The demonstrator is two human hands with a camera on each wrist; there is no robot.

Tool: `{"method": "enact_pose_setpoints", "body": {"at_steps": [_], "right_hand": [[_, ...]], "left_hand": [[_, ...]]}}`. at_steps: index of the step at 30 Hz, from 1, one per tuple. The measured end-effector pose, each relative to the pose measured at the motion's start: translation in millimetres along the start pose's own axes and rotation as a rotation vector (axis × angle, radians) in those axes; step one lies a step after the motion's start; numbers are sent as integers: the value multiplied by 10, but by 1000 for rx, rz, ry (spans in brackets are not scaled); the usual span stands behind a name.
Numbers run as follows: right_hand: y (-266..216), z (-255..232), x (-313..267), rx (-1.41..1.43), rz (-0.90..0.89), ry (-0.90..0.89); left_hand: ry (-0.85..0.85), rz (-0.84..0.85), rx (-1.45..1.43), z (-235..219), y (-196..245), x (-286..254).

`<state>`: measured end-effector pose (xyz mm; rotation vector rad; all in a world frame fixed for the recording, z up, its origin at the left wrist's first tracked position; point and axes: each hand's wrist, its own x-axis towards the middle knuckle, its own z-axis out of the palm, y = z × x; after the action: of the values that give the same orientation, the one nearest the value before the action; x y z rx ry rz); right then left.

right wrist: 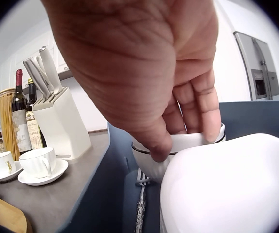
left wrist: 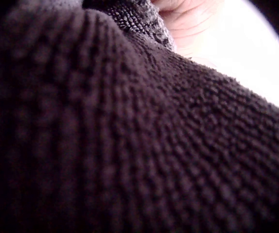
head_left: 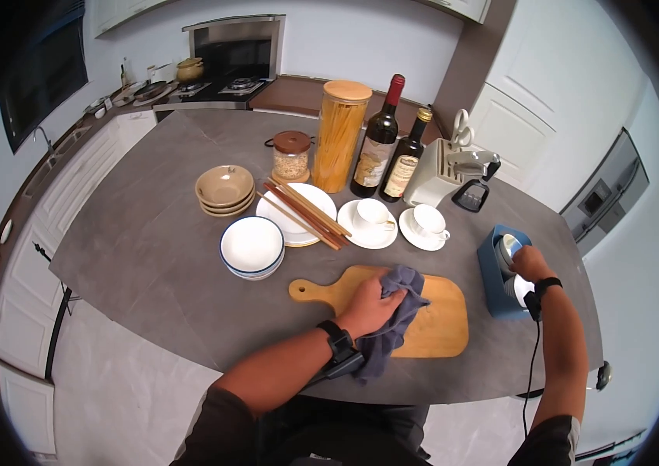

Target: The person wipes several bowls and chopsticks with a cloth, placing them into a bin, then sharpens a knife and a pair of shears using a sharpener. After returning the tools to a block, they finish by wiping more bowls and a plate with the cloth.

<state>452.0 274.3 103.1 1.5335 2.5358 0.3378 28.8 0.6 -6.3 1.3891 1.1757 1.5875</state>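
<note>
My left hand (head_left: 366, 304) grips a bunched grey-purple towel (head_left: 393, 330) over the wooden cutting board (head_left: 447, 320). Ribbed towel cloth fills most of the left wrist view. On the right, my right hand (head_left: 532, 265) reaches into a blue bin (head_left: 491, 273). It pinches the rim of a white bowl (right wrist: 151, 168) with a dark line round it, thumb on the outside and fingers over the inside. Close in front of that bowl in the bin is another white dish (right wrist: 226, 184). A fork (right wrist: 142, 194) lies at the bin's side, partly hidden by the dishes.
Behind the board stand white bowls (head_left: 252, 245), brown bowls (head_left: 224, 186), a plate (head_left: 275, 221) with several chopsticks, and two cups (head_left: 371, 214) on saucers. Farther back are a pasta jar (head_left: 340, 140), an oat jar (head_left: 291, 159), two bottles (head_left: 377, 144) and a knife block (head_left: 429, 175).
</note>
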Motion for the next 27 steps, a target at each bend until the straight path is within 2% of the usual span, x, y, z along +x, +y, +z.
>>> {"method": "enact_pose_setpoints", "body": {"at_steps": [2, 3, 5, 6, 8, 9, 11, 17, 21, 23, 24, 25, 26, 27], "right_hand": [[-14, -12, 1, -51, -10, 10], [-22, -26, 5, 11, 80, 5], [-86, -172, 11, -3, 134, 49], [-226, -350, 12, 19, 135, 129], [-686, -796, -67, 69, 95, 276], [-956, -1016, -110, 77, 74, 271], [-1473, -1368, -179, 217, -74, 352], [-2895, -1698, -51, 279, -527, 469], [-3848, -1847, 198, 419, -657, 478], [-4305, -1882, 331, 366, -672, 408], [-4537, -1904, 360, 343, -663, 377], [-4749, -1931, 393, 320, -655, 348], [-4936, -1952, 427, 320, -663, 361], [-5102, -1966, 458, 278, -656, 275]], "left_hand": [[-15, -19, 18, -6, 4, 15], [7, -23, 20, -7, 8, 21], [-8, 10, 17, -9, 28, 18], [-22, 25, 16, -21, 28, 21], [-3, 10, 20, -11, -11, 22], [-18, 12, 19, -24, -29, 23], [-13, -4, 40, -42, 17, -3], [-19, 30, 11, -21, -13, 5], [-7, 47, 57, 5, -107, 23], [-32, 14, 76, 2, -122, 32], [-51, 47, 90, 32, -267, 45], [73, 195, 59, 71, -193, 8], [44, 195, 45, 92, -282, 16], [15, 193, 29, 97, -378, 30]]}}
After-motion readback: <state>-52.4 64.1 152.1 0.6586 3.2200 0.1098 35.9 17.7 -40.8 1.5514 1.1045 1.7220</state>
